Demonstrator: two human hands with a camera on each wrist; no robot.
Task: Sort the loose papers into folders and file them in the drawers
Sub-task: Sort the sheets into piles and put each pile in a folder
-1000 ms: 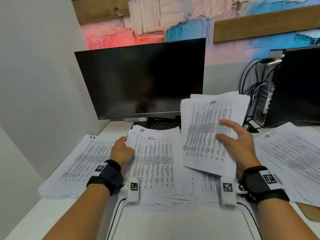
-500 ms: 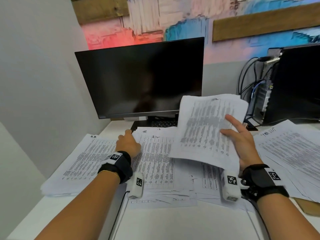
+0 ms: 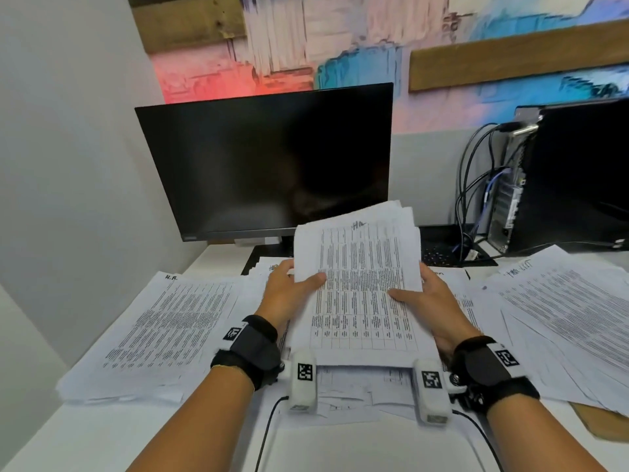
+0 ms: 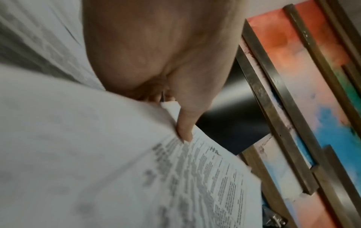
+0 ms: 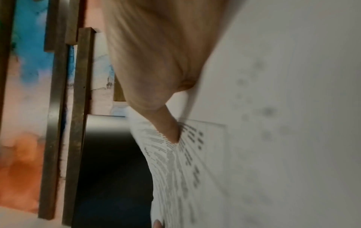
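Both hands, left hand (image 3: 289,294) and right hand (image 3: 432,301), now grip one sheaf (image 3: 360,284) above the desk (image 3: 204,437) middle; piles (image 3: 163,332) remain unfoldered, nothing filed.

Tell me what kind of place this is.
Most likely an office desk: a dark monitor, a computer tower with cables, and stacks of printed papers on the white desk.

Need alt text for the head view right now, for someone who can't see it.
Both hands, left hand and right hand, grip a sheaf of printed papers by its sides above more paper piles on a white desk, before a dark monitor.
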